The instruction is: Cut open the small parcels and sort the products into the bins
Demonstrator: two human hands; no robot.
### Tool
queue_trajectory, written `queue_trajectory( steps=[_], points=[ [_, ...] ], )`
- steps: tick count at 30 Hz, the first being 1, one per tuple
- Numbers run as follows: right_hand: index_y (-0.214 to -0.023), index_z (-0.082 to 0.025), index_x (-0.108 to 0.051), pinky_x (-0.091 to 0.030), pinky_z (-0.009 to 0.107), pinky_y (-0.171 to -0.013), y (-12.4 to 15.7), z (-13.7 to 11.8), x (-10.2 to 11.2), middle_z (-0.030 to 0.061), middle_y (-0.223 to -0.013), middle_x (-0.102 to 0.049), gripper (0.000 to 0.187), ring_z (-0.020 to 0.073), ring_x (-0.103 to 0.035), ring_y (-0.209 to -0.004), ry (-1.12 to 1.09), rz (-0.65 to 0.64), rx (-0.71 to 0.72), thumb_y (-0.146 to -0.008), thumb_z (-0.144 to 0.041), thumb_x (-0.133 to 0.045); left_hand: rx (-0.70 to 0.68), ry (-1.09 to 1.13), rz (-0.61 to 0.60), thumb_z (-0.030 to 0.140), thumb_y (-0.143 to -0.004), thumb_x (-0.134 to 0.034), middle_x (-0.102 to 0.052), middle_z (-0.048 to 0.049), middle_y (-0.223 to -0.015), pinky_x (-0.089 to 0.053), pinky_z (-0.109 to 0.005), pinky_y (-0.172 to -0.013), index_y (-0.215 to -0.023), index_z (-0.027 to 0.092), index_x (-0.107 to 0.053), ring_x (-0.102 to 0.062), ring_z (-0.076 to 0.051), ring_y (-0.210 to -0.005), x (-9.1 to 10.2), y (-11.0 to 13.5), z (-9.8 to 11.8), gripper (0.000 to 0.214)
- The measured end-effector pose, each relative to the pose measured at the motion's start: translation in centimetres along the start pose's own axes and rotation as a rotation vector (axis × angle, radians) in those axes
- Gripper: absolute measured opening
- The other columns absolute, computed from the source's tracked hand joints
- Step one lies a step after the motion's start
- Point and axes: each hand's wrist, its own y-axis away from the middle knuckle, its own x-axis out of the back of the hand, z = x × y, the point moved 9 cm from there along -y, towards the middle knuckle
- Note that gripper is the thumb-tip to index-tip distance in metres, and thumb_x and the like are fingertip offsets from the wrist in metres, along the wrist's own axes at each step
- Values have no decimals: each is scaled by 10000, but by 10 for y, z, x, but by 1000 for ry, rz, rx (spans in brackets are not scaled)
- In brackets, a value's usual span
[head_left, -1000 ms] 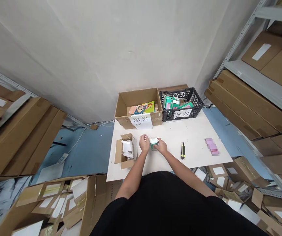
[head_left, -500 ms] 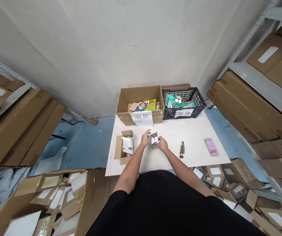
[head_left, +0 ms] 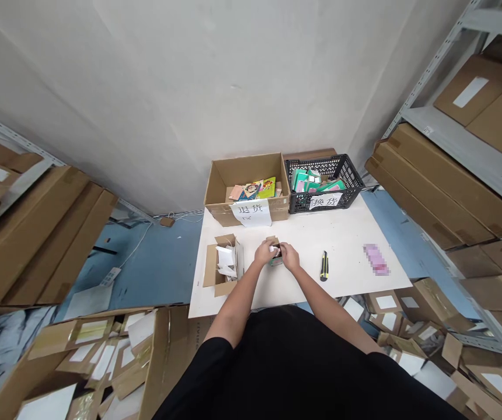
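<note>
A small green-edged carton stands on the white table between my hands, its top flap raised and a dark inside showing. My left hand is closed over its left side, fingers reaching to the opening around a small white piece whose kind I cannot make out. From the other side my right hand grips the carton's right wall. A yellow-and-black box cutter lies right of my hands. To the left sits an open cardboard box with white paper inside.
At the table's back stand a large labelled cardboard box holding booklets and a black plastic crate holding green packages. A blurred pink item lies at right. Shelves with cartons flank the table; a big box of parcels is at lower left.
My left hand has moved right, over the carton's opening. The white contents that filled the opening are mostly out of sight, and the inside looks dark. My right hand stays at the carton's right side.
</note>
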Motion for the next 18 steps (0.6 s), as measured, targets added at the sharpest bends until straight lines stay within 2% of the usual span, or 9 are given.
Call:
queue_trajectory(
  steps=[2, 4, 6, 9, 11, 13, 16, 18],
  points=[
    [-1275, -271, -695, -493, 322, -1051, -3, -1, -3, 60, -1312, -710, 350, 210, -658, -1209, 9, -29, 2, -1019, -207, -465, 19, 35, -4, 212, -855, -681, -710, -128, -1379, -510, -469, -1129, -1312, 213, -729, -663, -295, -1266, -2, 0, -4, 459],
    [-1246, -257, -718, -500, 317, -1036, -8, -2, -4, 74, -1311, -704, 304, 222, -657, -1210, 42, -59, -21, -973, -240, -585, 25, 60, 1, 164, -855, -628, -743, -117, -1329, -531, -477, -1110, -1338, 215, -721, -686, -286, -1233, -1, -1, -8, 495],
    [-1255, -250, -720, -516, 315, -992, -14, -4, -6, 87, -1305, -694, 375, 241, -662, -1188, 90, -94, -49, -881, -277, -726, 14, 81, -10, 134, -844, -598, -757, -95, -1310, -550, -463, -1091, -1369, 233, -706, -700, -268, -1211, -1, -1, -11, 545],
    [-1202, -247, -740, -530, 325, -920, -19, -12, -9, 104, -1308, -670, 453, 261, -675, -1129, 169, -154, -83, -764, -312, -840, -64, 150, -86, 141, -767, -706, -688, -107, -1436, -521, -457, -1136, -1454, 217, -636, -655, -279, -1299, -8, 6, -13, 695],
    [-1104, -234, -763, -534, 344, -892, -20, -18, -11, 133, -1349, -638, 404, 283, -678, -1117, 222, -173, -118, -722, -306, -870, -105, 195, -131, 174, -683, -820, -605, -150, -1530, -483, -475, -1176, -1519, 177, -557, -598, -309, -1375, -14, 13, -16, 876],
    [-1006, -222, -764, -534, 362, -886, -20, -27, -11, 161, -1399, -604, 359, 322, -653, -1177, 262, -177, -131, -676, -277, -893, -100, 210, -125, 210, -646, -878, -565, -171, -1560, -464, -476, -1187, -1546, 172, -506, -571, -313, -1402, -19, 19, -21, 975],
    [-890, -216, -719, -527, 368, -897, -20, -44, -2, 166, -1438, -587, 338, 361, -571, -1304, 264, -169, -81, -617, -253, -914, -63, 165, -78, 258, -665, -891, -561, -169, -1558, -438, -461, -1191, -1517, 208, -524, -548, -312, -1424, -21, 22, -28, 929],
    [-850, -215, -669, -519, 354, -875, -22, -55, 15, 160, -1388, -619, 358, 345, -579, -1274, 219, -146, -56, -600, -281, -917, -7, 97, -68, 311, -647, -909, -500, -194, -1607, -406, -479, -1199, -1499, 208, -536, -481, -355, -1482, -21, 20, -33, 936]
  ],
)
